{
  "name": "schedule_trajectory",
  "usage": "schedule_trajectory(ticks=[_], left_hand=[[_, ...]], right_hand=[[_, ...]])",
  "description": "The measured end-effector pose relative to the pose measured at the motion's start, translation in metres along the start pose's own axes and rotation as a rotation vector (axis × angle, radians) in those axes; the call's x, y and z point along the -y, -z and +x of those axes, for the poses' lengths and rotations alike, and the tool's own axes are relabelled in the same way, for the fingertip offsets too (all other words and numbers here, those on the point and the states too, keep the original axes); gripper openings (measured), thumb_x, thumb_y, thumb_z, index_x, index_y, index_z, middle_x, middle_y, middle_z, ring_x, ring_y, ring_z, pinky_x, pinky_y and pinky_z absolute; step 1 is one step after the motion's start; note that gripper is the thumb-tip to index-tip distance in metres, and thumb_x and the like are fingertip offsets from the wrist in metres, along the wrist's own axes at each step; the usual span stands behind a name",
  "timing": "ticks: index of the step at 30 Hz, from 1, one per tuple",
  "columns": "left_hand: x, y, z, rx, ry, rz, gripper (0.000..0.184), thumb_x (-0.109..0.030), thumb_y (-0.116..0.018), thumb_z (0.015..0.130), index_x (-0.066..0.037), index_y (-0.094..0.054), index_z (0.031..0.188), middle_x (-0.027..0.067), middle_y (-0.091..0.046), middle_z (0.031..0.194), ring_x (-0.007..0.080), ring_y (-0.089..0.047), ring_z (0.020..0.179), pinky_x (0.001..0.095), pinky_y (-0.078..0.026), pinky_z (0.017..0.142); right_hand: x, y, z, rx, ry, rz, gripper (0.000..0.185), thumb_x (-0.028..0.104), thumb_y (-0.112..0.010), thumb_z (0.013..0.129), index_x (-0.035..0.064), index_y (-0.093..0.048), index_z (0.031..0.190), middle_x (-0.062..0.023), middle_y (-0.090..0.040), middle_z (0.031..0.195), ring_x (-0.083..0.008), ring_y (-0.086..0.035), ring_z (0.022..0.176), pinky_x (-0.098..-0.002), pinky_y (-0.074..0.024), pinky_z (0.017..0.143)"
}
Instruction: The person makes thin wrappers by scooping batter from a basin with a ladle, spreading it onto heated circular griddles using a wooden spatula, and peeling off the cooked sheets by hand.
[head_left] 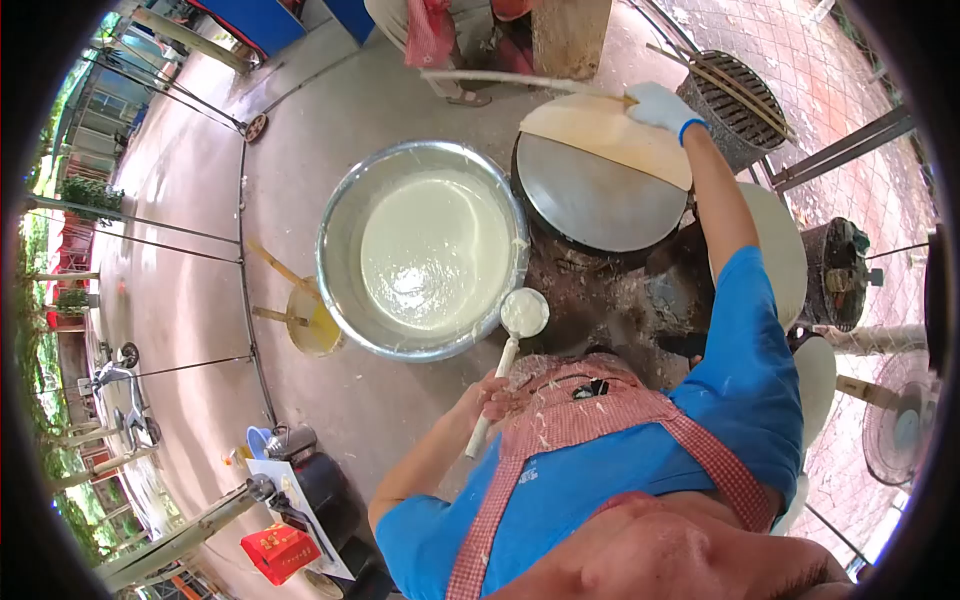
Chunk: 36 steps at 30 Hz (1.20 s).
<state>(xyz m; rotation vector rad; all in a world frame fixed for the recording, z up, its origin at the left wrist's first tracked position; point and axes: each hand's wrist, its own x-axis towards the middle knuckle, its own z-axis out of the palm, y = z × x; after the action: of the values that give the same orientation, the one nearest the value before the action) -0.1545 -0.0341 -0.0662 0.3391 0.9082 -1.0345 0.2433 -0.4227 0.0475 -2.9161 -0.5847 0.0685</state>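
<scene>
My left hand [490, 396] is closed round the pale handle of a ladle [524, 313], whose batter-coated bowl is at the lower right rim of a large metal basin [333, 290] of white batter [430, 250]. My right hand [657, 108], in a white glove with a blue cuff, is at the far edge of a round griddle [585, 200]. It grips the end of a long thin stick [520, 82], which points left. A thin pale pancake [610, 135] is folded over the far half of the griddle; the near half is bare metal.
Left of the basin stands a yellow container [318, 335] with wooden handles. A slatted round stove [735, 100] with sticks is beyond my right hand. Pale round stacks [770, 250] lie at the right. Another person [430, 35] is at the top. A red packet [278, 552] is lower left.
</scene>
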Motion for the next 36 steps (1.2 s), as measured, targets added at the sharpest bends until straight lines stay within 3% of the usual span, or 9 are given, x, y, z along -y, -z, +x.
schedule_trajectory(ticks=[4, 13, 16, 20, 23, 25, 28, 32, 36], left_hand=[[0.005, -0.020, 0.006, 0.130, -0.058, 0.020, 0.013, -0.016, -0.041, 0.090, -0.018, -0.044, 0.102, 0.0015, -0.036, 0.055, 0.0062, -0.028, 0.036, 0.0184, -0.018, 0.026], [0.043, -0.110, 0.043, 0.080, -0.194, -0.114, 0.019, -0.018, -0.040, 0.091, -0.018, -0.047, 0.110, 0.0002, -0.037, 0.056, 0.0054, -0.030, 0.037, 0.0164, -0.021, 0.027], [0.051, -0.141, 0.049, 0.114, -0.236, -0.169, 0.025, -0.018, -0.040, 0.091, -0.018, -0.048, 0.115, 0.0003, -0.037, 0.054, 0.0060, -0.031, 0.036, 0.0171, -0.024, 0.028], [0.053, -0.134, 0.066, 0.310, -0.121, -0.312, 0.030, -0.018, -0.040, 0.092, -0.019, -0.046, 0.121, 0.0001, -0.036, 0.055, 0.0055, -0.030, 0.037, 0.0168, -0.024, 0.028], [0.051, -0.144, 0.067, 0.158, -0.176, -0.405, 0.031, -0.018, -0.039, 0.092, -0.018, -0.045, 0.122, 0.0009, -0.035, 0.056, 0.0056, -0.029, 0.037, 0.0165, -0.024, 0.028], [0.045, -0.144, 0.074, 0.024, -0.176, -0.354, 0.031, -0.019, -0.039, 0.092, -0.017, -0.045, 0.122, 0.0018, -0.035, 0.058, 0.0058, -0.029, 0.037, 0.0169, -0.025, 0.029], [0.043, -0.166, 0.067, 0.135, -0.127, -0.434, 0.031, -0.020, -0.040, 0.092, -0.017, -0.044, 0.123, 0.0025, -0.036, 0.059, 0.0063, -0.029, 0.037, 0.0178, -0.027, 0.029], [0.041, -0.179, 0.064, 0.143, -0.142, -0.325, 0.029, -0.030, -0.043, 0.090, -0.010, -0.044, 0.069, -0.0044, -0.035, 0.051, 0.0029, -0.031, 0.036, 0.0175, -0.026, 0.031], [0.042, -0.163, 0.070, 0.209, -0.378, -0.435, 0.018, -0.025, -0.043, 0.091, -0.010, -0.050, 0.097, -0.0050, -0.030, 0.050, 0.0039, -0.029, 0.036, 0.0178, -0.025, 0.029]], right_hand=[[-0.021, 0.062, 0.009, 0.037, -0.263, 0.269, 0.022, 0.016, -0.050, 0.066, -0.0008, -0.058, 0.078, -0.0168, -0.056, 0.058, -0.0281, -0.057, 0.051, -0.0382, -0.0450, 0.047], [-0.237, 0.162, 0.026, -0.407, -0.131, 0.054, 0.019, 0.015, -0.056, 0.063, -0.0038, -0.059, 0.063, -0.0178, -0.053, 0.052, -0.0230, -0.050, 0.039, -0.0328, -0.0416, 0.039], [-0.278, 0.190, -0.012, -0.731, -0.428, 0.839, 0.017, 0.010, -0.058, 0.064, -0.0060, -0.058, 0.061, -0.0132, -0.048, 0.046, -0.0222, -0.045, 0.035, -0.0338, -0.0376, 0.036], [-0.448, 0.064, -0.061, -0.844, -0.468, 0.445, 0.019, 0.021, -0.052, 0.075, 0.0033, -0.060, 0.072, -0.0151, -0.056, 0.059, -0.0255, -0.053, 0.051, -0.0380, -0.0404, 0.047], [-0.451, 0.013, -0.106, -0.425, -0.687, -0.376, 0.023, 0.021, -0.046, 0.080, 0.0048, -0.062, 0.079, -0.0194, -0.061, 0.073, -0.0337, -0.059, 0.065, -0.0427, -0.0462, 0.057], [-0.466, -0.056, -0.126, -0.399, -0.805, -0.333, 0.029, 0.027, -0.046, 0.080, 0.0040, -0.063, 0.085, -0.0204, -0.061, 0.078, -0.0346, -0.060, 0.079, -0.0438, -0.0472, 0.066], [-0.433, -0.106, -0.155, -0.723, -1.498, 0.448, 0.057, 0.054, -0.051, 0.074, -0.0001, -0.063, 0.088, -0.0233, -0.062, 0.087, -0.0372, -0.059, 0.088, -0.0443, -0.0452, 0.072], [-0.379, -0.091, -0.163, -0.697, -1.308, 0.418, 0.055, 0.049, -0.058, 0.073, -0.0003, -0.059, 0.099, -0.0208, -0.062, 0.095, -0.0329, -0.061, 0.087, -0.0405, -0.0463, 0.073], [-0.308, -0.089, -0.139, -0.654, -0.709, 0.884, 0.033, 0.027, -0.059, 0.080, -0.0008, -0.060, 0.098, -0.0052, -0.060, 0.071, -0.0138, -0.055, 0.056, -0.0275, -0.0427, 0.048]])
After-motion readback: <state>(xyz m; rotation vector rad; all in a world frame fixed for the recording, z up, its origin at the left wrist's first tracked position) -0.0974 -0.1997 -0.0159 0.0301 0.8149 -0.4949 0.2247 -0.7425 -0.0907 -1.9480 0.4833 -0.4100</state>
